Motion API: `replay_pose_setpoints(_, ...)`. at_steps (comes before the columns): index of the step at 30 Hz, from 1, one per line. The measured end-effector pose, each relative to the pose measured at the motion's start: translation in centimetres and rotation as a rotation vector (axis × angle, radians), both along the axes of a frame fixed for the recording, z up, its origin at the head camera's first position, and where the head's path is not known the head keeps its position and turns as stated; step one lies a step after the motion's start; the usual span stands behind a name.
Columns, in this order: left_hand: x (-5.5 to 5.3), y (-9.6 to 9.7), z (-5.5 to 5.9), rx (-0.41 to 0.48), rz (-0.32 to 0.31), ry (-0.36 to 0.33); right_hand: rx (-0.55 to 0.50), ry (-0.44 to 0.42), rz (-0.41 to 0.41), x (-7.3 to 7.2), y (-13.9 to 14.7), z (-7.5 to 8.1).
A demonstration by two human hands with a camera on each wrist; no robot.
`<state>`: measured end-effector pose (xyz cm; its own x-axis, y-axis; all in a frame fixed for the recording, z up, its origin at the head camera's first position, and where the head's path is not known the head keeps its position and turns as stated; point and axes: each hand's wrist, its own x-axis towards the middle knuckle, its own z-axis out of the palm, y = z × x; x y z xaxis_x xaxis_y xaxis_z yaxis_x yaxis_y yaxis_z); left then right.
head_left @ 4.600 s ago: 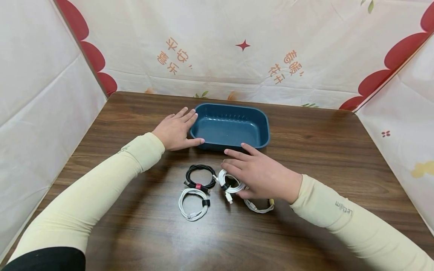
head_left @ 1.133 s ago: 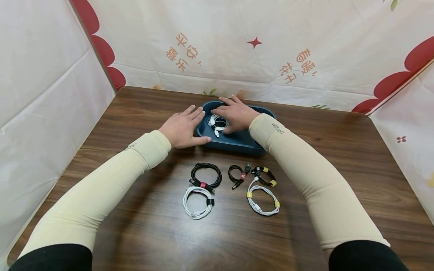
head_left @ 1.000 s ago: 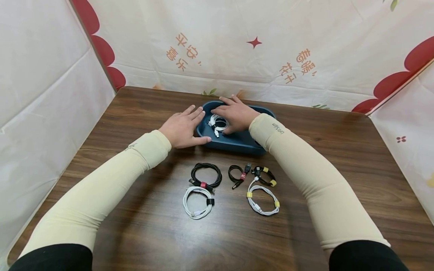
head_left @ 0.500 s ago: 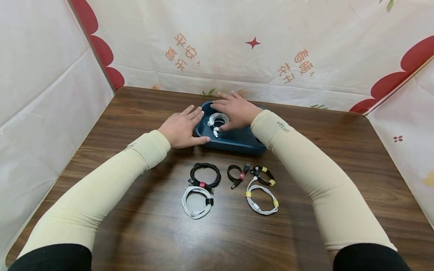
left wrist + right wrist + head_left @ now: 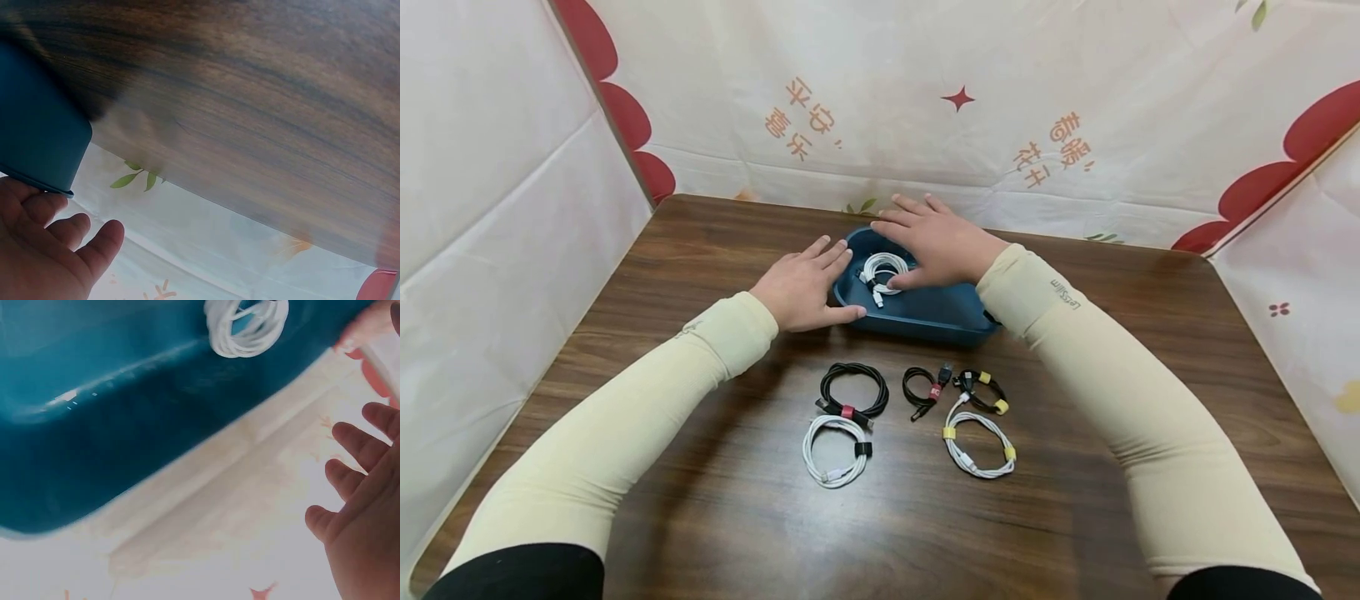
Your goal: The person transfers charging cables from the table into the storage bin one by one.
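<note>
Treat white cable (image 5: 870,268) in blue box (image 5: 917,327) as probably light and springy, best pinched at black strap (image 5: 872,282), with fingers spread on left hand (image 5: 802,289) and right hand (image 5: 943,246).

Head cam's looking forward and down from above, covering the table (image 5: 940,533), bin (image 5: 925,329) and backdrop (image 5: 887,67). Left-wrist cam's sitting close, facing past the bin's outer wall, running upside down with table above backdrop. Right-wrist cam's peering close into the bin, also inverted. Head and right-wrist are sharing the white coil (image 5: 249,345) inside.
</note>
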<state>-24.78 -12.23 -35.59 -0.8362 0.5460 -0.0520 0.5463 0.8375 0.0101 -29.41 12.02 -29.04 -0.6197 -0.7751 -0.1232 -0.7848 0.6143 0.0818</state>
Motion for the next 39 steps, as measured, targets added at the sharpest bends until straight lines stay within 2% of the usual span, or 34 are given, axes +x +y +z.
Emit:
replay_pose_setpoints(6, 0.1, 0.0, 0.1, -0.008, 0.006, 0.001, -0.024, 0.049, 0.042, 1.8, 0.5, 1.0)
replay_pose_setpoints(12, 0.0, 0.0, 0.0, -0.005, 0.003, -0.001, -0.072, 0.107, 0.13, 4.6, 1.3, 0.6)
replay_pose_setpoints(17, 0.1, 0.0, 0.1, 0.002, -0.001, -0.008, -0.114, 0.105, 0.218, 7.7, 1.6, -0.8)
replay_pose_setpoints(23, 0.1, 0.0, 0.1, -0.01, -0.004, 0.009, -0.152, 0.107, 0.38, 11.5, 1.3, -3.0)
replay_pose_setpoints(28, 0.1, 0.1, 0.1, -0.017, 0.012, 0.0, -0.141, 0.066, 0.479, 14.1, 0.3, -4.8)
replay_pose_setpoints(33, 0.1, 0.2, 0.1, -0.006, 0.02, -0.015, -0.11, 0.018, 0.538, 15.5, -0.8, -6.1)
replay_pose_setpoints(39, 0.2, 0.2, 0.2, -0.004, 0.02, -0.019, -0.057, -0.001, 0.563, 15.9, -2.0, -6.8)
